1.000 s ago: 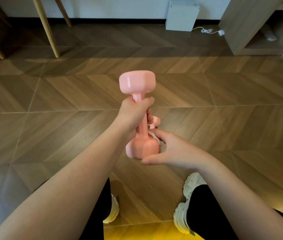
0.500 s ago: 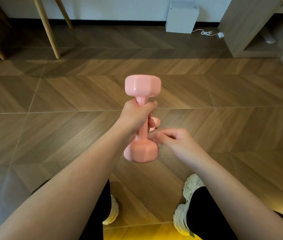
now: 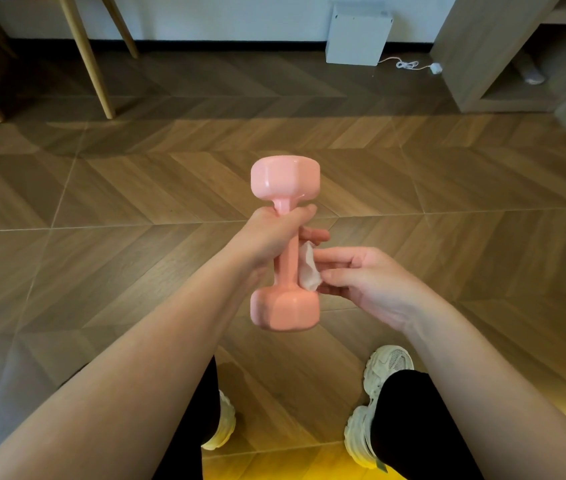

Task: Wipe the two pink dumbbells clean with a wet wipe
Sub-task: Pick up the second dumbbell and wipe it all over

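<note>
Looking down onto herringbone wood floor (image 3: 101, 278), spreading across the whole view and running back to a pale wall. Noting open shelf unit (image 3: 482, 64) at far right, keeping one pale grey object (image 3: 530, 75) in its low compartment, too small and dim for naming. Passing slanted wooden legs (image 3: 84, 57) at far left, then white box (image 3: 357, 32) standing against the wall at centre back. Standing in two pale chunky shoes (image 3: 387, 368), well apart, at bottom of view.

Holding one pink dumbbell (image 3: 286, 268) upright in mid-air above the floor, ahead of the shoes, touching nothing but hands and wipe. Wrapping left hand (image 3: 267, 237) round upper part of handle, just under top head, with fingers curled close; judging this as steadying the weight while leaving lower handle and bottom head bare for cleaning. Keeping the bar vertical, probably for turning it in the left grip and bringing each face round to the wipe. Pinching wet wipe (image 3: 308, 275) in right hand (image 3: 371, 285) between thumb and fingertips, laying it against right side of lower handle, just above bottom head. Judging step in hand as wiping the handle of this first dumbbell. Not seeing second dumbbell anywhere in view, so reckoning at least half the task left
</note>
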`<state>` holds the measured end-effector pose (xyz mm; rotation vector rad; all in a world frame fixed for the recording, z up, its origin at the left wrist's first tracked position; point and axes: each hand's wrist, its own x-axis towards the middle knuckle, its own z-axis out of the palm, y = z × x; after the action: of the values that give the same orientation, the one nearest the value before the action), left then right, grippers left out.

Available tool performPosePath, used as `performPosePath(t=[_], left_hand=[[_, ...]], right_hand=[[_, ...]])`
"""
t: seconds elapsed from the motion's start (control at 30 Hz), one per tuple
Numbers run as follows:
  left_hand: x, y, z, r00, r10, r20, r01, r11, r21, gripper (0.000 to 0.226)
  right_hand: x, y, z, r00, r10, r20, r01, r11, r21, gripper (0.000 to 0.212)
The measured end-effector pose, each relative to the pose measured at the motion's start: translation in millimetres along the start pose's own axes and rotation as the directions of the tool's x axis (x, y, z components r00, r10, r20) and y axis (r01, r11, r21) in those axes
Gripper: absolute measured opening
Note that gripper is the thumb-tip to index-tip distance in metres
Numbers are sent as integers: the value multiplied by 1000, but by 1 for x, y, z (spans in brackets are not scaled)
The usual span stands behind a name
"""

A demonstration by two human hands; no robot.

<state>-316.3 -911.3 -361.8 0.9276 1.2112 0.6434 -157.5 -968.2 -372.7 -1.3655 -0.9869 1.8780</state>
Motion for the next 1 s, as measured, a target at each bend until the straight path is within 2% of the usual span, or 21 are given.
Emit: performPosePath(t=[0.1, 0.17, 0.33, 0.47, 0.6, 0.7, 0.77, 0.8, 0.87, 0.9, 1.0], left_hand=[[-2, 1, 2, 999, -1, 52, 1, 1000, 0, 18], [-4, 1, 5, 996, -12, 85, 13, 1000, -16, 15], [-6, 2, 11, 990, -48, 130, 54, 998, -43, 13], [-10, 4, 11, 986, -71, 152, 71, 997, 4, 21], [-9, 6, 8, 982, -75, 175, 54, 991, 120, 25], [-11, 7, 0, 989, -57, 138, 26, 976, 217, 39], [-12, 3, -6, 991, -94, 99, 69, 971, 230, 57], [-12, 0, -9, 989, -132, 64, 116, 971, 209, 64], [-17, -4, -12, 984, -172, 49, 166, 980, 113, 57], [-22, -6, -11, 978, -195, 75, 192, 980, 54, 51], [-29, -12, -3, 952, -208, 224, 246, 957, -154, 55]], right_hand=[[4, 4, 3, 998, -13, -68, 8, 998, -64, 27], [6, 5, 6, 998, 11, -64, -16, 997, -80, 23], [4, 2, 12, 998, 18, -59, -30, 979, -203, 40], [4, 6, 17, 998, 18, -55, -28, 983, -180, 48], [4, 10, 21, 997, -3, -71, -3, 996, -84, 32], [6, 7, 18, 983, 26, -183, -26, 1000, 5, 18], [7, 2, 12, 966, 31, -257, -14, 998, 67, 15], [7, -2, 9, 962, 20, -271, 11, 994, 110, 18], [5, -10, 6, 954, -24, -299, 84, 979, 188, 21], [5, -14, 4, 946, -52, -321, 126, 969, 215, 17], [3, -23, 1, 913, -121, -390, 230, 942, 246, 6]])
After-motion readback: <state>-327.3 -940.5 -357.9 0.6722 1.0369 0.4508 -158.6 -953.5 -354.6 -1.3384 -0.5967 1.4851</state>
